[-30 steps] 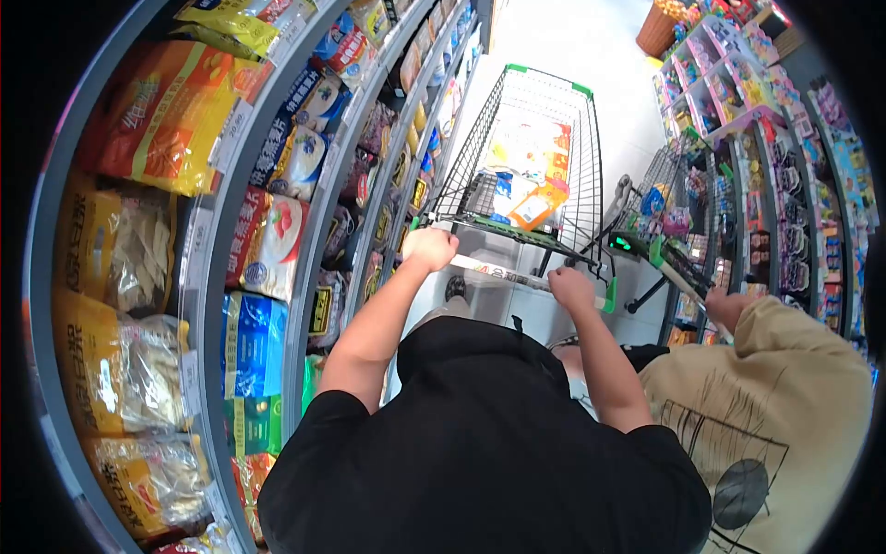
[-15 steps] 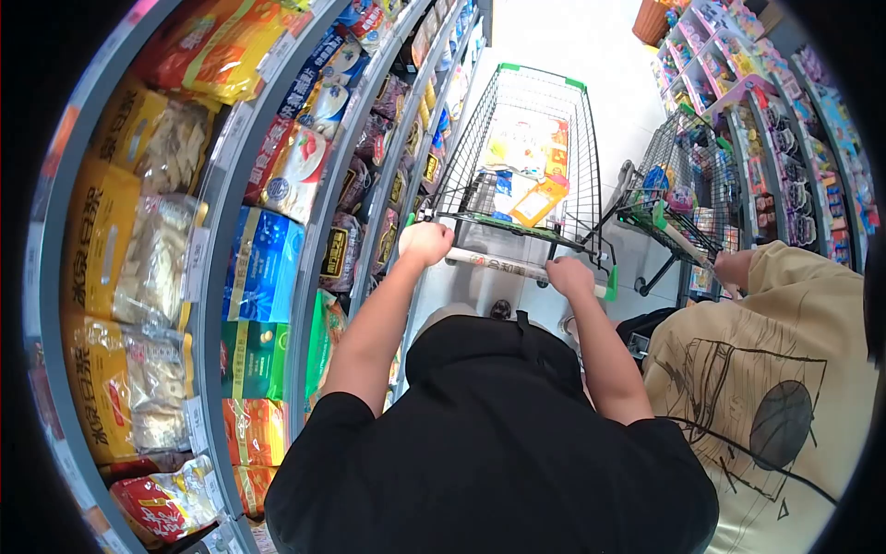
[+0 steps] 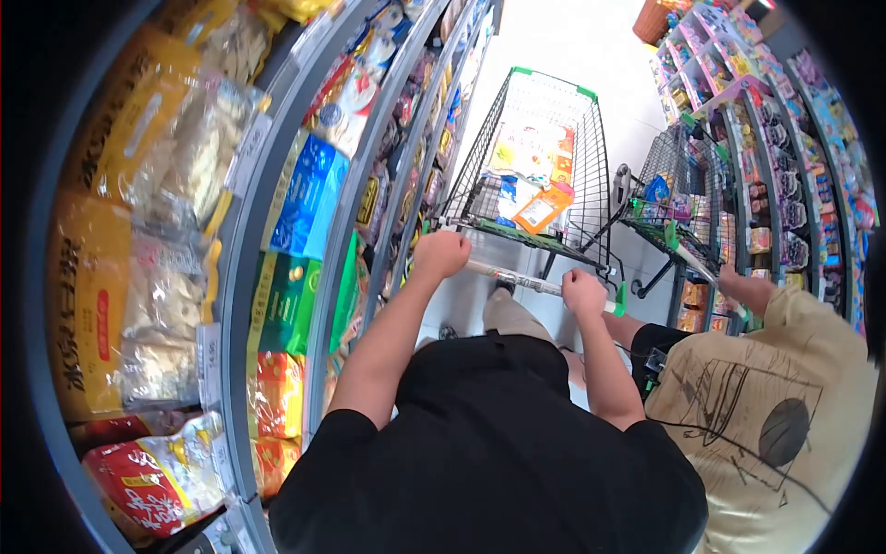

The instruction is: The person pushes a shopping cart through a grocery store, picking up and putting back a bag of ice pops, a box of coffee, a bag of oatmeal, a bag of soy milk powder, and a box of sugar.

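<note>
My left hand (image 3: 443, 253) is wrapped round the left end of the handle bar of a wire shopping cart (image 3: 600, 152) with green corners. Near the other end of that bar, my right hand (image 3: 583, 292) is closed on it too. The white handle (image 3: 517, 278) shows between my hands. Inside the cart lie an orange packet (image 3: 543, 209), a blue and white packet (image 3: 510, 198) and a large pale bag (image 3: 524, 150) with orange printing.
Shelves of packaged food, with yellow bags (image 3: 97, 305) closest, run along my left. At right, another person in a tan shirt (image 3: 738, 397) holds a second cart (image 3: 678, 175). Shelves of colourful goods (image 3: 715, 69) stand beyond. Pale floor (image 3: 544, 32) stretches ahead.
The shelves on my left have slid back and grown larger as I moved forward with the cart. Both hands stay on the handle. The person at right moves alongside.
</note>
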A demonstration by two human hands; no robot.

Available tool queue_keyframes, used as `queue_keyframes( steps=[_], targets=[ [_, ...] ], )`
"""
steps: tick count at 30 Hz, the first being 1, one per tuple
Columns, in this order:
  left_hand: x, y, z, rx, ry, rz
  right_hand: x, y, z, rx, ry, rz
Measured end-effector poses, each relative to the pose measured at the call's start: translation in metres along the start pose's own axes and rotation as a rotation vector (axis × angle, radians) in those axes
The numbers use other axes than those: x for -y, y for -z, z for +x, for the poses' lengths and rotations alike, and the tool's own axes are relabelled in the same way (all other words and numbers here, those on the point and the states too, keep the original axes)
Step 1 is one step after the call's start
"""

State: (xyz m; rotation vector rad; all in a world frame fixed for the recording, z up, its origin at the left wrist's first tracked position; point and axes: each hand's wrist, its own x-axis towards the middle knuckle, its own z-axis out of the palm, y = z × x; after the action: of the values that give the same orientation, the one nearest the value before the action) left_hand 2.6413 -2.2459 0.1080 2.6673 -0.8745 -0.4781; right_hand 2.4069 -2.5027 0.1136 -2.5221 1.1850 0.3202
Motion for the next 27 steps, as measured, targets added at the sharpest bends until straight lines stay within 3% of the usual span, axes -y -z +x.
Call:
queue_keyframes(
  steps=[4, 11, 14, 16, 20, 22, 24, 27],
  targets=[
    [0.027, -0.003, -0.017, -0.11, -0.068, 0.051, 0.011, -0.021, -0.021, -0.038, 0.012, 0.015],
    [0.025, 0.012, -0.01, -0.026, -0.052, 0.005, 0.019, -0.019, -0.02, -0.04, -0.013, 0.028],
    [0.023, 0.02, 0.012, -0.085, -0.078, -0.008, 0.018, -0.021, 0.005, -0.114, 0.023, -0.009],
    [0.023, 0.018, 0.032, -0.113, -0.089, 0.001, 0.013, -0.018, 0.032, -0.095, 0.063, 0.453],
    [0.016, 0.019, 0.073, -0.051, -0.066, 0.017, 0.072, 0.032, 0.15, -0.255, 0.333, 0.435],
    [0.005, 0.022, 0.098, -0.109, -0.079, 0.069, 0.11, 0.03, 0.251, -0.082, 0.247, 0.619],
    [-0.002, 0.017, 0.116, -0.157, -0.099, 0.034, 0.123, -0.039, 0.379, 0.11, 0.133, 0.624],
    [-0.012, 0.011, 0.144, -0.223, -0.174, 0.053, 0.116, -0.152, 0.544, 0.188, 0.194, 0.395]
  ],
)
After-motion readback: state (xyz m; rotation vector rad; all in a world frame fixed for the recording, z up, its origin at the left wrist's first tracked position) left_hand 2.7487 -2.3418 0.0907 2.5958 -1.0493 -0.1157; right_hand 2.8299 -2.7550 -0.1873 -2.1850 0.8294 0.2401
